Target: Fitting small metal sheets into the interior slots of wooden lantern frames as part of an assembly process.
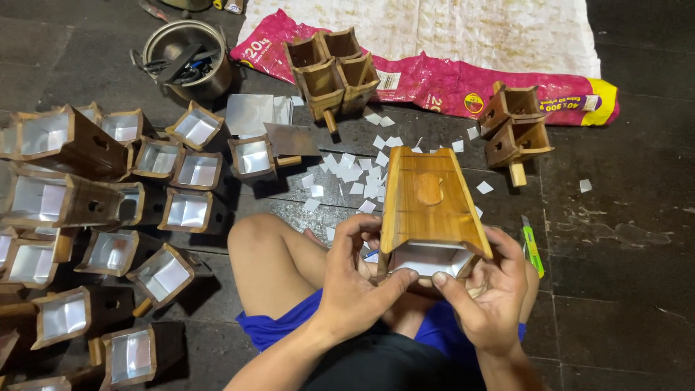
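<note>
you're on a dark tiled floor (622, 289), a makeshift craft workshop: rows of wooden boxes (108, 210), paper scraps (355, 174), tool pot (190, 59).

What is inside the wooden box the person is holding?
Inside the wooden box, at its open end, a white lining sheet shows, with the left hand and right hand thumbs pressing its edge. The box's walls hide the deeper interior.
</note>
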